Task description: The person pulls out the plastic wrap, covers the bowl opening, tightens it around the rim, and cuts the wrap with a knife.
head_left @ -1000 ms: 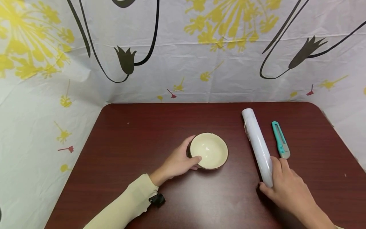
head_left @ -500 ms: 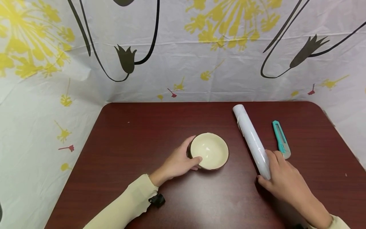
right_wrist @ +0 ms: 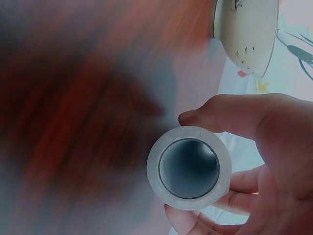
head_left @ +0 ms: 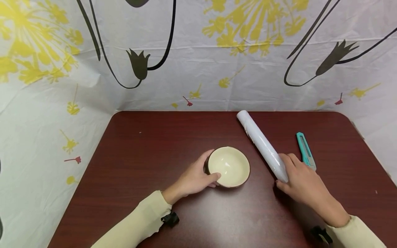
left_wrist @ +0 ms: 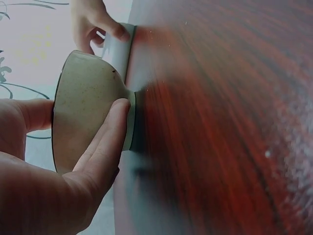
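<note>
My left hand (head_left: pixel 196 175) grips a cream bowl (head_left: pixel 231 168) by its left side, thumb over the rim and fingers under the outer wall. In the left wrist view the bowl (left_wrist: pixel 88 98) shows its footed base close to the table. My right hand (head_left: pixel 302 181) holds the near end of a white roll of plastic wrap (head_left: pixel 262 143), which slants away to the far left. The right wrist view looks into the hollow core of the roll (right_wrist: pixel 222 161), with thumb and fingers on opposite sides of it. The inside of the bowl holds nothing.
A teal and grey utility knife (head_left: pixel 305 150) lies right of the roll, its near end beside my right hand. The dark red wooden table (head_left: pixel 149 144) meets a flower-patterned sheet (head_left: pixel 173 82) at its back and sides.
My right hand has moved left and away from me, swinging the roll's far end leftward so that it slants more. The left hand and bowl have stayed nearly still.
</note>
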Motion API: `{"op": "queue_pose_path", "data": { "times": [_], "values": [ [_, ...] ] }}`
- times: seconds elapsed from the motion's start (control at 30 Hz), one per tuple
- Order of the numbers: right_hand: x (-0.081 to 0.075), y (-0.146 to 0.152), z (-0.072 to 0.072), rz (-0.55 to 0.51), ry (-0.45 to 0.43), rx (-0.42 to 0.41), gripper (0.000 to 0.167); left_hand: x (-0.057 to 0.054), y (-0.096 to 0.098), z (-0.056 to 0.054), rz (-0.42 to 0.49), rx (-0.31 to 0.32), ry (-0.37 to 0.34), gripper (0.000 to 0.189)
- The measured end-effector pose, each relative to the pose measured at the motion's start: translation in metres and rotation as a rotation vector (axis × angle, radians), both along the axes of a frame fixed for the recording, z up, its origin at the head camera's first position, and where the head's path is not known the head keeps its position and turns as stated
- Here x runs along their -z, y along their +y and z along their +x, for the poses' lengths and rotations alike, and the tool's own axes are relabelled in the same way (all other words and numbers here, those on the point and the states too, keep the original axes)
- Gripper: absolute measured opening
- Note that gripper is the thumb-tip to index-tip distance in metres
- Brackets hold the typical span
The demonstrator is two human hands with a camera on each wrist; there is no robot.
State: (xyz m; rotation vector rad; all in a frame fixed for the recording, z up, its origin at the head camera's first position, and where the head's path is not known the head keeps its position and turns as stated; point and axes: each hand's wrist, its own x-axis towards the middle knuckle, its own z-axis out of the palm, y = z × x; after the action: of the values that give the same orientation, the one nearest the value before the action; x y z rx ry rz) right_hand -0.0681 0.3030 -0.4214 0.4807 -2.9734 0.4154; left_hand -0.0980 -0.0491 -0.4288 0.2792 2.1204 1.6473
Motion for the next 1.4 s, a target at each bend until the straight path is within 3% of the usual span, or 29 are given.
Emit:
{"op": "queue_pose_path", "data": {
  "times": [0.33, 0.97, 1.4],
  "values": [
    [-0.003, -0.006, -0.023, 0.035, -0.005, -0.053, 0.083, 0.0, 0.0, 0.002, 0.022, 0.014, -0.004, 0.085],
    [-0.008, -0.019, -0.066, 0.009, 0.028, -0.113, 0.063, -0.001, -0.001, 0.002, 0.059, 0.062, 0.011, 0.084],
    [-0.009, -0.019, -0.092, 0.004, 0.007, -0.133, 0.062, -0.001, 0.0, -0.002, 0.007, 0.078, 0.008, 0.086]
  ]
}}
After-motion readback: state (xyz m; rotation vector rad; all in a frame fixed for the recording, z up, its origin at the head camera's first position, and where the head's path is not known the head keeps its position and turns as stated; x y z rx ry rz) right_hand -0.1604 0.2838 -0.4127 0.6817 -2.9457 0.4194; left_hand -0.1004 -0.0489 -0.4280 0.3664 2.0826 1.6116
